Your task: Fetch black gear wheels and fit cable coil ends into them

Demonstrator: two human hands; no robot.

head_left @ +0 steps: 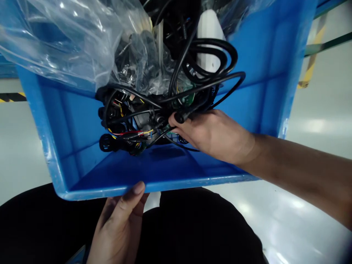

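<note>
A deep blue plastic bin (165, 185) takes up most of the view. My left hand (118, 223) grips its near rim, the thumb over the edge and the fingers outside below it. Reaching in from the right, my right hand (220, 135) is closed around a black cable (205, 86), whose round connector end (181, 116) shows by the thumb; most of its fingers are hidden. Left of that hand lies a tangle of thin coloured wires (132, 134) with black parts and bits of green circuit board (188, 96). A black slotted round cap (106, 142) sits at the tangle's left end.
Crumpled clear plastic bags (82, 40) fill the bin's far left and spill over its side. Behind the cable coils stands a white rounded plastic piece (210, 29). My dark-clothed legs (203, 227) are beneath the bin. Yellow-and-black tape (12, 97) marks the floor.
</note>
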